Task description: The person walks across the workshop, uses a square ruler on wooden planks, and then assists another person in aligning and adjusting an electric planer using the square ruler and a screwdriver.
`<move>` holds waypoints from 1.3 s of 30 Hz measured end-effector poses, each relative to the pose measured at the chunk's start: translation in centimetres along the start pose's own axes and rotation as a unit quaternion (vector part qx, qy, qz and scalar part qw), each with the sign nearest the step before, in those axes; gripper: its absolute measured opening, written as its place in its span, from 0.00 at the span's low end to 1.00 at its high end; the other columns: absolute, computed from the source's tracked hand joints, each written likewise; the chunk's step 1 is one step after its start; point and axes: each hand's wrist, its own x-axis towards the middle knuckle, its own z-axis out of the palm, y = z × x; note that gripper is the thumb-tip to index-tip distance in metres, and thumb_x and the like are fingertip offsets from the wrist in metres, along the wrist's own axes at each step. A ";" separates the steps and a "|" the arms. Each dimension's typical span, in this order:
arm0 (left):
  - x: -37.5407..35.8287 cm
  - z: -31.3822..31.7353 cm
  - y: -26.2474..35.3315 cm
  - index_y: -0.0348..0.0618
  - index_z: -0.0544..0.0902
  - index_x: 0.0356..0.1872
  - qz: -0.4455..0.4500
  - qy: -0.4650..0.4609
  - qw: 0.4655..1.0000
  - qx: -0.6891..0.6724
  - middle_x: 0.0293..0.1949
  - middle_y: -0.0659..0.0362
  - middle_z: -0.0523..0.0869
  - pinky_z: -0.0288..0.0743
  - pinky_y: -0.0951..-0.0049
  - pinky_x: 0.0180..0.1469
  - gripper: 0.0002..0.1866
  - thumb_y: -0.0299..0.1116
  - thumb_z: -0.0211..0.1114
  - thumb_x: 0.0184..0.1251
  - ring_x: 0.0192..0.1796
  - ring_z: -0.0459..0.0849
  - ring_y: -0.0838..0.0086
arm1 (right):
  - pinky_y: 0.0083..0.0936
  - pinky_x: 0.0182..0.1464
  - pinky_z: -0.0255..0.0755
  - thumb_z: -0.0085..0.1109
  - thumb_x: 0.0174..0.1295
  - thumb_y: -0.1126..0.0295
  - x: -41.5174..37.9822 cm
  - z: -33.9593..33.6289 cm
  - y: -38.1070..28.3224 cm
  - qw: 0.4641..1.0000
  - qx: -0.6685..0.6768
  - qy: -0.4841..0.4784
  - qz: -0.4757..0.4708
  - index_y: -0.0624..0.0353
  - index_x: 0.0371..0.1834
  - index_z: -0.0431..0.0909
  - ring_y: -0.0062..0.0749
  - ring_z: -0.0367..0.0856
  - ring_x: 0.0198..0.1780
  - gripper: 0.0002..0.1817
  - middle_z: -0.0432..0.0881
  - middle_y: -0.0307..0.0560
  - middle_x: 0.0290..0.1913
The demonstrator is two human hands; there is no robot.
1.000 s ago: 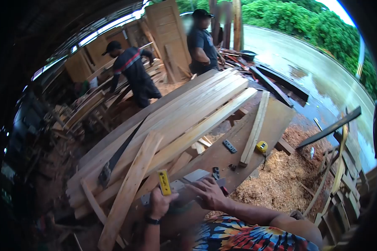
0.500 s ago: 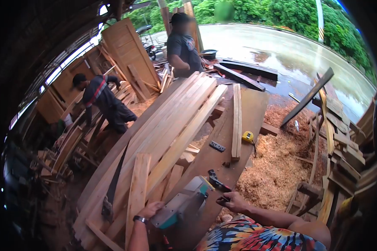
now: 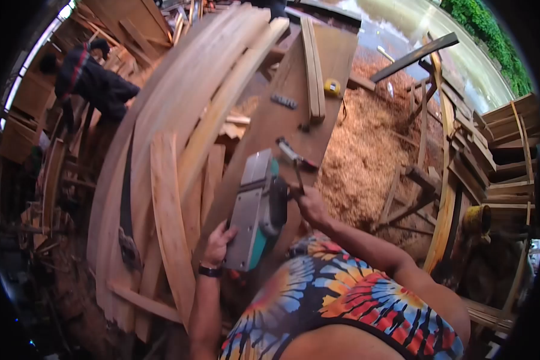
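Observation:
A teal electric planer is tipped over above the bench, its grey metal sole showing. My left hand grips the sole's near edge, thumb on top. My right hand is closed beside the planer's dark housing, around a thin dark tool whose kind I cannot make out. Just beyond lies a dark hand tool with a reddish end, on the brown bench board. Farther up the board are a power outlet strip, a narrow wooden piece and a yellow tape measure.
Long planks are stacked to the left, with a shorter board across them. Wood shavings cover the ground at right, beside piled offcuts. A co-worker bends over at far left.
My view has tilted downward. The planer has been turned more upright in my left hand, and my right hand has come closer to its housing.

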 end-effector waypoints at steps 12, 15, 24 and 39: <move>-5.4 8.7 2.8 0.31 0.70 0.64 0.075 0.182 0.980 0.018 0.50 0.55 0.84 0.74 0.74 0.55 0.26 0.31 0.66 0.69 0.50 0.82 0.76 | 0.27 0.47 0.72 0.52 0.71 0.62 1.2 0.7 0.6 0.986 -0.002 -0.025 0.164 0.66 0.51 0.82 0.29 0.82 0.43 0.18 0.87 0.53 0.41; -5.5 11.4 4.3 0.28 0.68 0.65 0.069 0.264 0.957 0.097 0.51 0.52 0.83 0.74 0.73 0.56 0.30 0.32 0.68 0.68 0.51 0.82 0.75 | 0.22 0.48 0.70 0.54 0.69 0.66 2.0 0.5 0.8 0.970 0.126 -0.018 0.209 0.67 0.48 0.84 0.20 0.78 0.42 0.16 0.86 0.39 0.40; -4.2 17.3 5.7 0.24 0.63 0.68 0.026 0.364 0.866 0.342 0.53 0.43 0.81 0.75 0.68 0.57 0.36 0.36 0.68 0.67 0.53 0.82 0.65 | 0.23 0.42 0.69 0.54 0.68 0.61 4.3 -2.6 2.1 0.964 0.077 -0.100 0.232 0.69 0.49 0.83 0.22 0.75 0.37 0.20 0.86 0.44 0.36; 4.3 12.6 7.4 0.23 0.67 0.65 -0.068 0.401 0.730 0.549 0.37 0.41 0.86 0.75 0.56 0.51 0.43 0.58 0.62 0.67 0.42 0.85 0.52 | 0.28 0.46 0.73 0.54 0.67 0.60 5.3 -4.8 3.7 0.963 0.055 -0.178 0.194 0.68 0.55 0.79 0.31 0.81 0.38 0.22 0.87 0.56 0.38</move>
